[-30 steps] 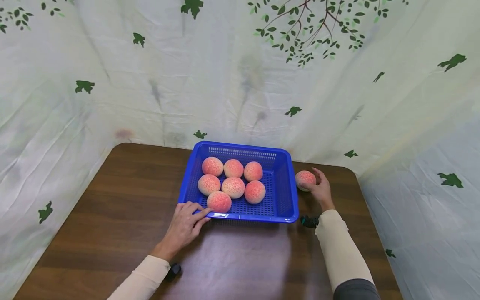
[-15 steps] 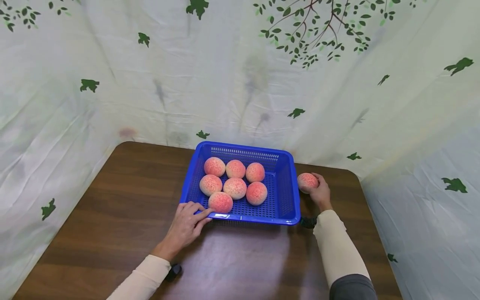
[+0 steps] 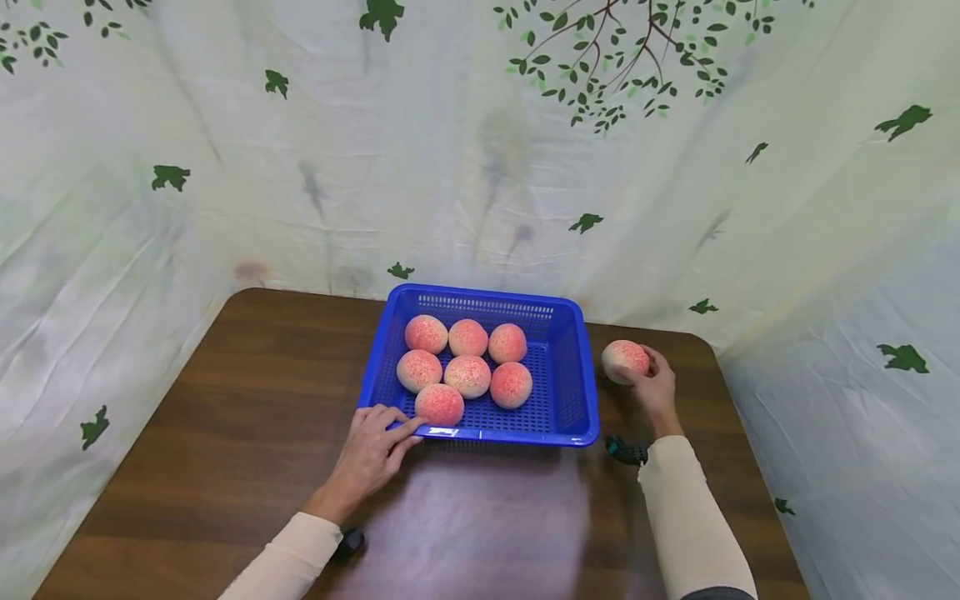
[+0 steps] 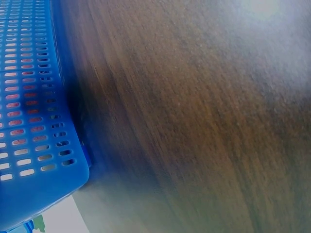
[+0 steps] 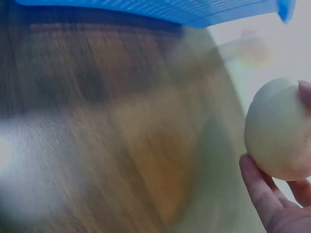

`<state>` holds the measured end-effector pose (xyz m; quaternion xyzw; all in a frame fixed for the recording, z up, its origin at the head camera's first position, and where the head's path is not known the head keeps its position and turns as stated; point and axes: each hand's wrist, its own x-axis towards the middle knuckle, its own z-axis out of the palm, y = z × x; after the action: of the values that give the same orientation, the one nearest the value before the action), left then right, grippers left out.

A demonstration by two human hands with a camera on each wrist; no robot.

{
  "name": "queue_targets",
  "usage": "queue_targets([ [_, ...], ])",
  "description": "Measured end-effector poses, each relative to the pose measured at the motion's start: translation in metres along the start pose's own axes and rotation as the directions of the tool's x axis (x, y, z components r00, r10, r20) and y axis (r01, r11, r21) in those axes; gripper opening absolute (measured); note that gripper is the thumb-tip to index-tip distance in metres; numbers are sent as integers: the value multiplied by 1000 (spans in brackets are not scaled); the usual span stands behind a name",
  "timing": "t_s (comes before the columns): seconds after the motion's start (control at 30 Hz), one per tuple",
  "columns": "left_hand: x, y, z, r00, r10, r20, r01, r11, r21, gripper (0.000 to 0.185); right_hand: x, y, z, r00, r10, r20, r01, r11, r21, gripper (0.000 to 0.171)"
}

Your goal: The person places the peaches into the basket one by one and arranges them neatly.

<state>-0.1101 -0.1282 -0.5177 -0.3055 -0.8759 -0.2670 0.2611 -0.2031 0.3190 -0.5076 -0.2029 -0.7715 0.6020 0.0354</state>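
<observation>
My right hand grips a pink-and-cream peach just right of the blue plastic basket. In the right wrist view, fingers and thumb hold the pale side of the peach above the table. The near left corner of the basket is pinched at its rim by my left hand. Inside the basket lie several more peaches, grouped toward its left, with one peach close to the front rim. Only the perforated basket wall shows in the left wrist view; the left hand is out of that frame.
The basket stands at the back of a brown wooden table. A pale curtain printed with leaves hangs behind the table and along both sides. Each wrist carries a dark strapped device, such as the right wrist device.
The right hand keeps its grip on the peach and has shifted slightly right, away from the basket. The peach has turned in the fingers. My left hand stays on the rim.
</observation>
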Motion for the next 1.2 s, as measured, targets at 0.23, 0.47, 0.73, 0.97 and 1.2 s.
queue_targets([
  [0.23, -1, 0, 0, 1000, -5, 0, 5, 1000, 2, 29, -16, -16, -11, 998, -56, 1, 56, 998, 40, 68],
  [0.47, -1, -1, 1, 1000, -7, -4, 7, 1000, 0, 27, -39, -37, -16, 987, -150, 58, 147, 987, 57, 66],
  [0.73, -2, 0, 1, 1000, -13, 7, 13, 1000, 9, 30, -61, -56, -11, 931, -318, 178, 315, 948, 46, 66],
  [0.97, -4, -1, 3, 1000, 0, -7, 0, 1000, 9, 46, -72, -57, 10, 835, -410, 366, 428, 903, 37, 65],
  [1.2, -5, -2, 5, 1000, 10, -14, -10, 1000, 4, 52, -77, -51, 40, 800, -367, 475, 398, 917, 38, 68],
])
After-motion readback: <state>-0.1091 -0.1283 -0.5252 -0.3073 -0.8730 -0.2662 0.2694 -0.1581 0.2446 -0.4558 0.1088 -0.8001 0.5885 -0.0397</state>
